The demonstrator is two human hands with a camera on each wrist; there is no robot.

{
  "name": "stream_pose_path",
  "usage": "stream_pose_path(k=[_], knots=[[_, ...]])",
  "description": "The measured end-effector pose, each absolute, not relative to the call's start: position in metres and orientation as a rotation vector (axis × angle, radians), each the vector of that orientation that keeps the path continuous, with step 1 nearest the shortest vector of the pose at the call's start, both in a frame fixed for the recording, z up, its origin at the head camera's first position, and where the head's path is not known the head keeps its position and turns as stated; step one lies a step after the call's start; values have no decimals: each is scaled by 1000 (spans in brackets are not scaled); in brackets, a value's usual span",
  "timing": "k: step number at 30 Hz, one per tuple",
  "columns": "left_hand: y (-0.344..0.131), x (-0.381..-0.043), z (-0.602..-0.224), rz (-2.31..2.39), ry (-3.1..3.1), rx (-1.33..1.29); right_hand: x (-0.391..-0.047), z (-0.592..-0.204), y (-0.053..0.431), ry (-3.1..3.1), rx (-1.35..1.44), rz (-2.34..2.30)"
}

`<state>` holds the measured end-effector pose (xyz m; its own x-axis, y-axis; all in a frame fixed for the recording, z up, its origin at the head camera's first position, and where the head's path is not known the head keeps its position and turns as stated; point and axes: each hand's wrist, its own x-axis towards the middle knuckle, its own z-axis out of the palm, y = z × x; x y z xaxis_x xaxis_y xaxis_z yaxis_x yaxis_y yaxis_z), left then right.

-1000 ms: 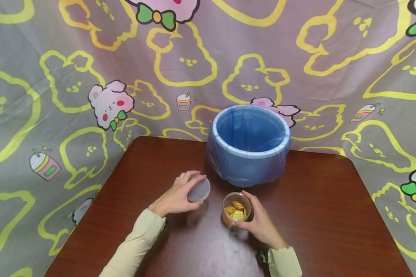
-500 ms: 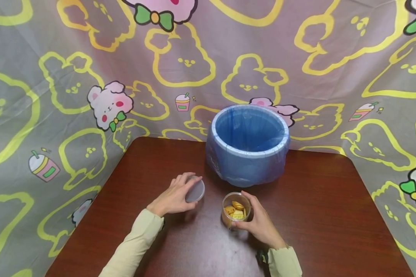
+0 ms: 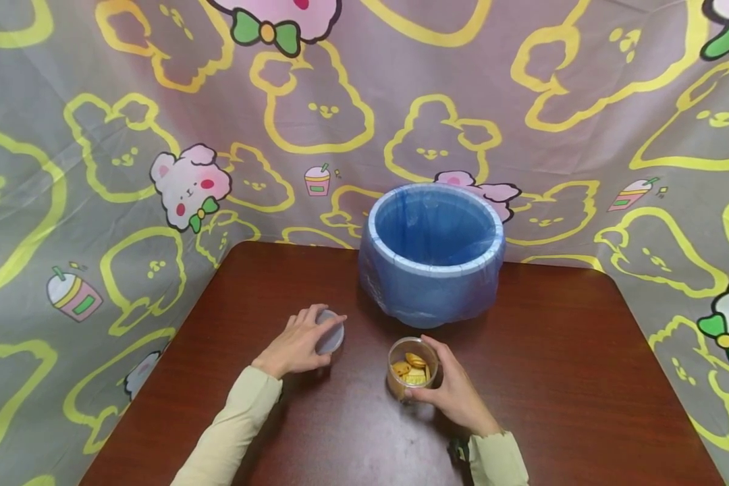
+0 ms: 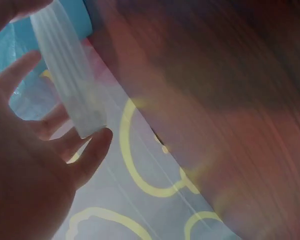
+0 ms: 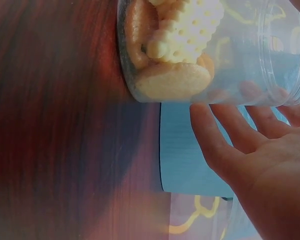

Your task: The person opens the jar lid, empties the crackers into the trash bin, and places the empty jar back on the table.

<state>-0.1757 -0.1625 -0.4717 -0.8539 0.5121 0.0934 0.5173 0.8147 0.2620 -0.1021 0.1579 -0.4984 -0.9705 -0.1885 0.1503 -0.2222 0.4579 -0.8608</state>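
My left hand (image 3: 294,344) grips a round, translucent screw lid (image 3: 331,332) by its edge. In the left wrist view the ribbed side of that lid (image 4: 70,70) shows between thumb and fingers, tilted over the table. My right hand (image 3: 458,391) holds a clear plastic jar (image 3: 395,381), its mouth uncovered, upright on the table. Inside the jar lie several cookies (image 3: 414,371). Seen from the right wrist, these are a pale, dimpled cookie (image 5: 187,30) and smooth brown ones, and the fingers wrap the jar's side.
A blue bin (image 3: 428,293) lined with a thin blue plastic bag stands behind the jar, near the table's back edge. The brown wooden table (image 3: 583,378) is bordered by a grey curtain (image 3: 340,88) with yellow cartoon outlines at the back and both sides.
My left hand has moved to the left with the lid, away from the jar, and the lid has come lower. The right hand and the jar have stayed in place.
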Motion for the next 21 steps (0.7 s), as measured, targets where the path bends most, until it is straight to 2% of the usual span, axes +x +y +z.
stream_pose_path(k=[21], knots=[[-176,-181,-480,-334,-3087,-694,-102,-499,158,-2664,370,1573]])
